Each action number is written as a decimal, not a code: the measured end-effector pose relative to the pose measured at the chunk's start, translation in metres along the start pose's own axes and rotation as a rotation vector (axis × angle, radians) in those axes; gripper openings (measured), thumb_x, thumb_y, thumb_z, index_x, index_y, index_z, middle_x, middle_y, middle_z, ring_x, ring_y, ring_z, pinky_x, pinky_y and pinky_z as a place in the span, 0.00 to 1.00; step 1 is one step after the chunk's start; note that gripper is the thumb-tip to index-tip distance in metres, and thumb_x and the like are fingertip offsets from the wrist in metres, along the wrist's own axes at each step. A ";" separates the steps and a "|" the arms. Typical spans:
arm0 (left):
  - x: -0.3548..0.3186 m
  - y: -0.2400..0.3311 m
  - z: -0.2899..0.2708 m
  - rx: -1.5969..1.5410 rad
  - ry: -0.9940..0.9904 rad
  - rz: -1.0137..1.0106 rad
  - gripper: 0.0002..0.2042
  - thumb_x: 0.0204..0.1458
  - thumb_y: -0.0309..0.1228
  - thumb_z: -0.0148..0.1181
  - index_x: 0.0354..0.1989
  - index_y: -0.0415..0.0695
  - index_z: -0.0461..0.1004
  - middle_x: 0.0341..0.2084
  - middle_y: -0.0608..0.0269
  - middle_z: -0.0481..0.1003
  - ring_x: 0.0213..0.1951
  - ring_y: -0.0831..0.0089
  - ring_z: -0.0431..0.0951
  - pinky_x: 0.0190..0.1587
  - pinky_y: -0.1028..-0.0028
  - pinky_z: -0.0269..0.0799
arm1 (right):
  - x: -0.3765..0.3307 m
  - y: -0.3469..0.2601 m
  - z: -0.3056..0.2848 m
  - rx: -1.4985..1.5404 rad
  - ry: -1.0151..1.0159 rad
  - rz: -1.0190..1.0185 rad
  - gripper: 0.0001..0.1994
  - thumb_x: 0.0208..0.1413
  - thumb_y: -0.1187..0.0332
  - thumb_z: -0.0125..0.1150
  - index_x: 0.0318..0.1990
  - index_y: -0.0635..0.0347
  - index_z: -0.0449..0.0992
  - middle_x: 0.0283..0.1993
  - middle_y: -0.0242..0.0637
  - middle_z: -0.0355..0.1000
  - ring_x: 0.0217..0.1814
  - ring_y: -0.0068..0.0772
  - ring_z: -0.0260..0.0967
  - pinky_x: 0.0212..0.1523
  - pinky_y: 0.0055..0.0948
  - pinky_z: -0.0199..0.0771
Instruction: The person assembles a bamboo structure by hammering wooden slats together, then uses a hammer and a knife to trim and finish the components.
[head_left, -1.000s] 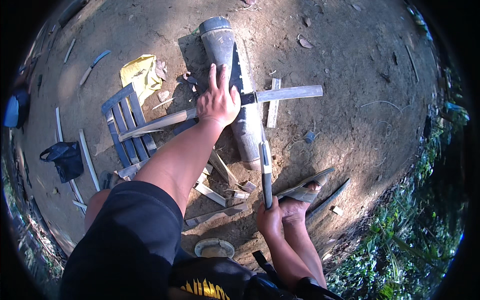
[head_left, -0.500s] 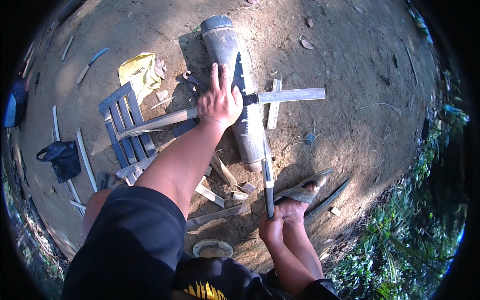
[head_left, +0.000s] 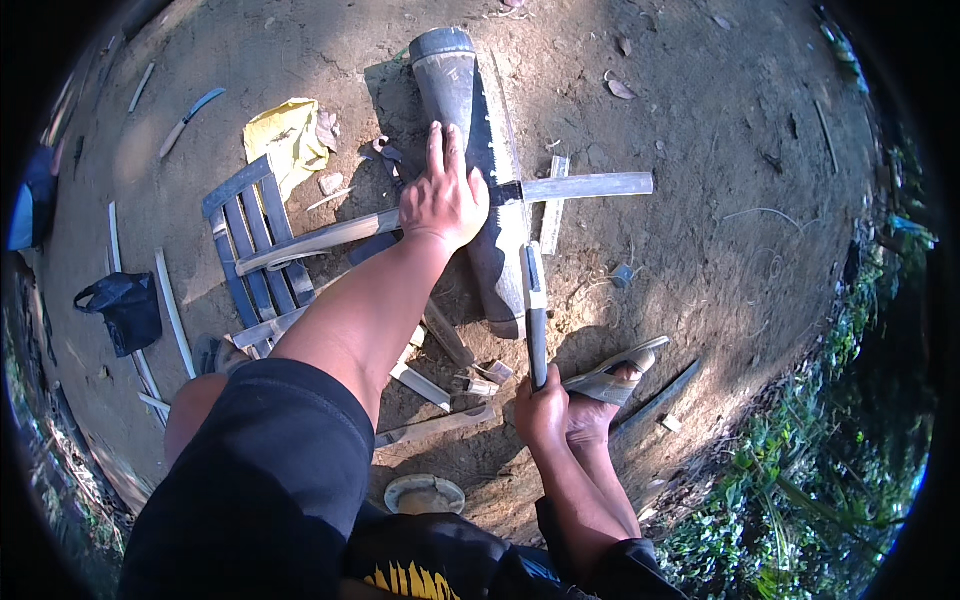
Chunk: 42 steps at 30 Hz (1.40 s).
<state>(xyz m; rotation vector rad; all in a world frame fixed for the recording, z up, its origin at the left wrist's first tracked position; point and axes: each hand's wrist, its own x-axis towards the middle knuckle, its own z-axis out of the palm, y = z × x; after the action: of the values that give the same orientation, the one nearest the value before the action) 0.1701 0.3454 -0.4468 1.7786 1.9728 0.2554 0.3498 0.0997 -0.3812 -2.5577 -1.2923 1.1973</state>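
A thick grey bamboo log (head_left: 445, 85) lies on the dirt ground, pointing away from me. Across it rests a long split bamboo strip (head_left: 590, 187), its left part reaching over a slatted piece. My left hand (head_left: 440, 200) presses the strip onto the log, two fingers stretched forward and the others bent out of sight. My right hand (head_left: 543, 408) is closed round the dark handle of a handsaw (head_left: 537, 320). Its blade shows nearly edge-on, running forward beside the log and meeting the strip just right of my left hand. A toothed shadow falls on the log.
A slatted bamboo piece (head_left: 262, 240), yellow cloth (head_left: 290, 140), knife (head_left: 190, 120) and black bag (head_left: 125, 310) lie to the left. Bamboo offcuts (head_left: 425, 385) and a round dish (head_left: 425, 494) are near my legs. My sandalled foot (head_left: 612, 385) stands right; green plants (head_left: 780, 480) border the ground.
My right hand and the saw have moved forward, away from me, along the log. My left hand stays on the strip; the whole view has shifted slightly.
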 end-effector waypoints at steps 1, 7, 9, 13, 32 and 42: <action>-0.003 0.001 -0.002 0.008 -0.002 -0.006 0.35 0.61 0.43 0.47 0.74 0.41 0.50 0.74 0.41 0.47 0.50 0.45 0.80 0.53 0.53 0.76 | -0.022 0.025 -0.006 -0.024 -0.029 0.005 0.05 0.60 0.71 0.56 0.39 0.64 0.71 0.30 0.62 0.74 0.37 0.68 0.75 0.36 0.55 0.74; 0.005 0.011 0.005 -0.037 0.049 0.042 0.35 0.61 0.43 0.48 0.74 0.42 0.49 0.74 0.42 0.48 0.47 0.42 0.81 0.52 0.52 0.76 | -0.026 0.054 0.002 -0.004 0.032 -0.027 0.05 0.60 0.70 0.56 0.39 0.62 0.70 0.30 0.62 0.73 0.37 0.69 0.74 0.37 0.56 0.73; -0.002 0.002 0.008 -0.019 0.060 0.029 0.34 0.61 0.43 0.47 0.74 0.42 0.49 0.74 0.43 0.49 0.46 0.42 0.81 0.51 0.52 0.76 | 0.010 0.012 0.009 0.007 0.057 -0.063 0.07 0.59 0.69 0.58 0.38 0.64 0.69 0.28 0.63 0.73 0.36 0.71 0.73 0.35 0.58 0.72; 0.003 0.003 0.002 -0.011 0.053 0.027 0.35 0.60 0.42 0.48 0.74 0.42 0.49 0.74 0.41 0.48 0.50 0.43 0.79 0.53 0.53 0.76 | -0.064 0.094 0.001 -0.027 0.000 -0.034 0.07 0.59 0.71 0.57 0.41 0.64 0.72 0.32 0.63 0.75 0.38 0.67 0.76 0.38 0.54 0.76; 0.001 -0.004 0.007 0.007 0.089 0.012 0.35 0.60 0.42 0.48 0.74 0.42 0.50 0.75 0.45 0.48 0.43 0.42 0.82 0.50 0.51 0.76 | 0.004 0.003 -0.004 -0.038 0.010 -0.054 0.08 0.58 0.71 0.58 0.41 0.65 0.69 0.29 0.64 0.73 0.37 0.69 0.74 0.35 0.56 0.73; 0.001 0.002 0.004 -0.020 0.075 0.031 0.35 0.59 0.41 0.50 0.73 0.39 0.51 0.73 0.40 0.50 0.47 0.43 0.81 0.50 0.52 0.77 | 0.016 0.004 -0.005 -0.015 0.025 -0.059 0.07 0.57 0.72 0.59 0.36 0.64 0.68 0.27 0.61 0.73 0.34 0.68 0.74 0.33 0.53 0.72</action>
<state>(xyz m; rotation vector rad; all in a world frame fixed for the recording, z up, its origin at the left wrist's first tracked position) 0.1737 0.3459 -0.4491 1.8125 1.9880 0.3563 0.3615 0.1095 -0.3896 -2.5174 -1.3664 1.1466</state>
